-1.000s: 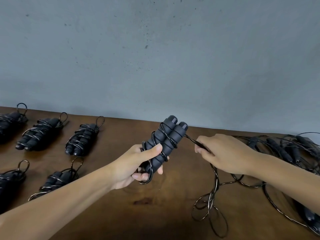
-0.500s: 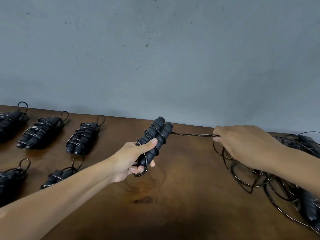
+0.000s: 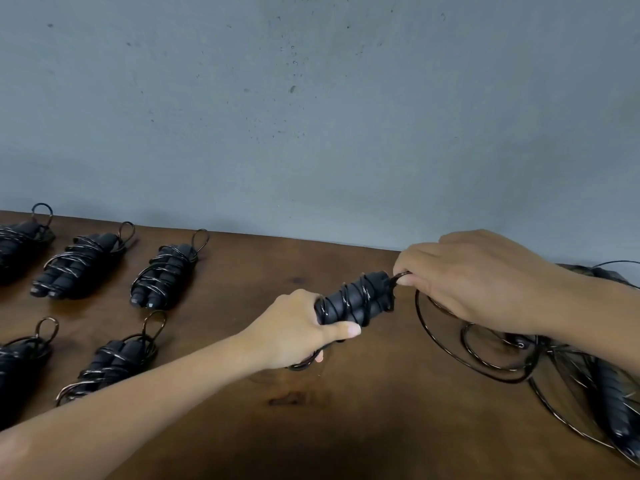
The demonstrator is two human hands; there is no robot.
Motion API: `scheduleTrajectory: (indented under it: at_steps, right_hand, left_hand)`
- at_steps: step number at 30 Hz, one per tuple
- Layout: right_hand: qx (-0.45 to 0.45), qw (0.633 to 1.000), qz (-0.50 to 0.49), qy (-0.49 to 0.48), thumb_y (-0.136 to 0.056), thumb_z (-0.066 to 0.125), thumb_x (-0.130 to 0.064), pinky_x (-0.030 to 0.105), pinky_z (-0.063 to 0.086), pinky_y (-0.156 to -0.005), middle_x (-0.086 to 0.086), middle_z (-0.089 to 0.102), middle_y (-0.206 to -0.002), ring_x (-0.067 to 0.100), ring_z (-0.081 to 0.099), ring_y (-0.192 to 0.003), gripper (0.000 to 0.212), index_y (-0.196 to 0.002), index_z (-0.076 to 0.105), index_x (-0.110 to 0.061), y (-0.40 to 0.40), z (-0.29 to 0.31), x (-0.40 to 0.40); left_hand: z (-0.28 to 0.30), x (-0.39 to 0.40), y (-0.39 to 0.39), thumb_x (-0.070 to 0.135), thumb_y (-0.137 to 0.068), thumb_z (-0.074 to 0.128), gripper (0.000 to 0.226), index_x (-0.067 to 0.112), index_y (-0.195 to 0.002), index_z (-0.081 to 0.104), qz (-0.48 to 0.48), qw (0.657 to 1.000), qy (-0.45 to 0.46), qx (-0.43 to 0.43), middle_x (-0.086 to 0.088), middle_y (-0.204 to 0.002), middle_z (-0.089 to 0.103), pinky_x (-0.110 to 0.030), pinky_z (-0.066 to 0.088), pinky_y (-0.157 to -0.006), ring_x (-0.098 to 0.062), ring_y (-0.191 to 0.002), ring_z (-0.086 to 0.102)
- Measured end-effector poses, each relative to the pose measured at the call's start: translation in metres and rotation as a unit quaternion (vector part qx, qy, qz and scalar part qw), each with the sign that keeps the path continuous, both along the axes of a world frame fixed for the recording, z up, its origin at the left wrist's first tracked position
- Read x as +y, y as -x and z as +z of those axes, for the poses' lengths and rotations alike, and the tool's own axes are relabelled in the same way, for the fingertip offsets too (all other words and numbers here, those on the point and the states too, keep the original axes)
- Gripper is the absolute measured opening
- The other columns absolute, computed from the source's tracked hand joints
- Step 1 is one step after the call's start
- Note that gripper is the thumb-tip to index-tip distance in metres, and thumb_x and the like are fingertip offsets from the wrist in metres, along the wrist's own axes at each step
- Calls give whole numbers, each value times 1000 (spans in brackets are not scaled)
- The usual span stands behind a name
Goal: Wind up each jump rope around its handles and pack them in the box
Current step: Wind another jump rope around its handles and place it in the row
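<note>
Left hand point(image 3: 298, 332) grips ribbed foam handles point(image 3: 353, 301); right hand point(image 3: 474, 278) apparently pinches glossy cord point(image 3: 446, 344).

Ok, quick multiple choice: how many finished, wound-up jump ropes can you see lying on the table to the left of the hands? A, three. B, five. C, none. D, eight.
B: five wound bundles lie on the table, three in the far row and two in the near row, while the left hand holds a sixth rope's handles and the right hand winds its cord.
</note>
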State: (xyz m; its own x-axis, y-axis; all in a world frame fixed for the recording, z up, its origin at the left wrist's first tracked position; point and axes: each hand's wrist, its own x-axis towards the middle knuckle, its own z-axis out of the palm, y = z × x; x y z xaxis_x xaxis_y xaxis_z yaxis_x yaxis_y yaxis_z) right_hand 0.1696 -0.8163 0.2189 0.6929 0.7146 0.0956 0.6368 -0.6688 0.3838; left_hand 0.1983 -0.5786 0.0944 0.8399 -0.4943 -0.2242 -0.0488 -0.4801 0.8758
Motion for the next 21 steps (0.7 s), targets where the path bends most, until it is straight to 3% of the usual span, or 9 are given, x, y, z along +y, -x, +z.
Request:
scheduleTrajectory:
  at_steps: [4, 7, 11, 14, 16, 18, 20, 21]
  right_hand:
    - [-15, 998, 21, -53, -102, 40, -37, 20, 23, -46, -19, 54, -68, 17, 43, -47, 28, -91, 63, -27, -13, -1, -9]
    - [-11, 996, 7, -89, -100, 33, -46, 25, 33, -48, -28, 36, -66, 19, 47, -51, 39, -92, 66, -28, -19, 0, -17]
    - [72, 990, -116, -31, -83, 18, -76, 31, 44, -67, -23, 62, -81, 16, 51, -74, 63, -99, 64, -35, -22, 0, -20]
    - [91, 989, -119, -10, -79, 22, -82, 29, 42, -67, -19, 61, -76, 15, 49, -76, 64, -94, 62, -34, -23, -1, -19]
    - [85, 994, -68, -18, -93, 29, -74, 27, 43, -60, -20, 58, -71, 16, 49, -70, 52, -89, 62, -34, -21, -4, -19]
    - [84, 996, 8, -23, -103, 39, -51, 24, 41, -61, -21, 56, -72, 11, 45, -64, 32, -88, 61, -32, -20, -8, -16]
    - [98, 994, 51, -11, -99, 54, -18, 23, 36, -71, -20, 56, -78, 7, 43, -65, 13, -94, 60, -29, -23, -12, -14]
    - [111, 992, 53, 2, -94, 59, -8, 25, 37, -74, -18, 57, -82, 8, 47, -69, 20, -96, 61, -28, -24, -12, -12]
  left_hand:
    - [-3, -1, 8, 56, -87, 77, 35, 26, -84, 60, -45, 991, -73, -101, -3, -73, 73, -26, 53, -64, -10, -56, 65]
    - [-6, 4, 6, 63, -84, 75, 41, 27, -83, 57, -73, 981, -98, -149, -2, -67, 63, -31, 50, -63, -15, -59, 60]
    - [-8, 11, 6, 70, -83, 71, 47, 32, -77, 43, -125, 960, -145, -206, 7, -62, 49, -19, 34, -54, -12, -54, 45]
    - [-7, 14, 8, 73, -82, 69, 49, 35, -79, 40, -161, 944, -171, -233, 6, -66, 53, -22, 38, -55, -15, -59, 51]
    - [-6, 14, 6, 75, -83, 68, 48, 34, -85, 43, -175, 936, -180, -249, 4, -72, 59, -26, 44, -58, -17, -65, 57]
    - [-2, 14, 4, 76, -83, 66, 50, 31, -89, 45, -183, 928, -192, -263, 3, -75, 61, -28, 45, -59, -16, -68, 58]
    - [3, 15, 2, 75, -83, 66, 48, 32, -89, 46, -195, 918, -208, -275, 3, -77, 62, -27, 40, -56, -15, -67, 57]
    - [6, 15, 1, 74, -83, 67, 47, 32, -90, 47, -203, 915, -216, -273, 3, -79, 62, -25, 38, -55, -15, -68, 57]
